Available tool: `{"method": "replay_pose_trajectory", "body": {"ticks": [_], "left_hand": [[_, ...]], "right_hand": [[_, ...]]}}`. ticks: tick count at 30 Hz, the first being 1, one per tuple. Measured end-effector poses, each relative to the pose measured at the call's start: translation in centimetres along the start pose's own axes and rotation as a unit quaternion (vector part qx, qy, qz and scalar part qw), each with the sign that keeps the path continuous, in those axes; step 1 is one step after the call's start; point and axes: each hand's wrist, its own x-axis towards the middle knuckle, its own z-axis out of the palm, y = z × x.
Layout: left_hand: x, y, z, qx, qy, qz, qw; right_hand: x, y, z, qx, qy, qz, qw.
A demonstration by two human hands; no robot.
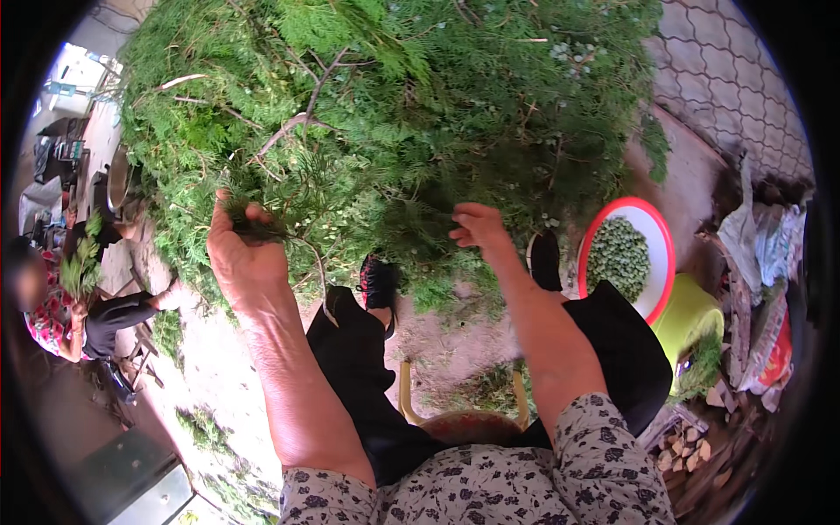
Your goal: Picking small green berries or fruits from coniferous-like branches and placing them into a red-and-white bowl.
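Note:
My left hand (249, 252) is closed around a leafy conifer sprig (289, 197), its bare woody stem hanging down over my left knee. To the right, my right hand (482, 226) is held in front of the foliage with fingers bent and apart, and nothing shows between them. Both hands are over the near side of a large heap of cut conifer branches (420, 118). Pale blue-green cones (577, 56) show on some of these branches. Beside my right knee, a white basin with a red rim (671, 262) contains many small green cones (617, 256).
A yellow-green container (695, 315) stands behind the basin. Split firewood (686, 449) and sacks (771, 341) lie along the right. Under me is a seat with yellowish legs (405, 394). Another person (56, 308) sits at the left, holding a green sprig (82, 266).

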Motion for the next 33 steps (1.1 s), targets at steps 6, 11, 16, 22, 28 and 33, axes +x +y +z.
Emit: {"method": "replay_pose_trajectory", "body": {"ticks": [6, 11, 16, 22, 28, 33], "left_hand": [[-0.1, 0.8, -0.9, -0.004, 0.034, 0.011, 0.999], [0.4, 1.2, -2.1, -0.014, 0.037, 0.010, 0.999], [-0.3, 2.0, -2.1, 0.001, 0.045, 0.022, 0.999], [-1.3, 1.3, -1.7, 0.067, -0.028, 0.022, 0.997], [-1.9, -0.3, -0.8, 0.107, -0.038, -0.013, 0.993], [-2.2, -1.1, -0.9, 0.144, -0.076, -0.093, 0.982]], "right_hand": [[2.4, 2.9, 8.3, -0.541, 0.038, -0.179, 0.821], [3.8, 4.1, 5.4, -0.501, 0.047, -0.200, 0.841], [-1.2, -4.9, 4.5, -0.047, 0.039, -0.104, 0.993], [-6.4, -13.5, 2.8, -0.195, -0.086, -0.248, 0.945], [-10.8, -19.0, 3.0, -0.165, -0.065, -0.257, 0.950], [-11.9, -21.0, 3.7, -0.212, 0.040, -0.278, 0.936]]}}
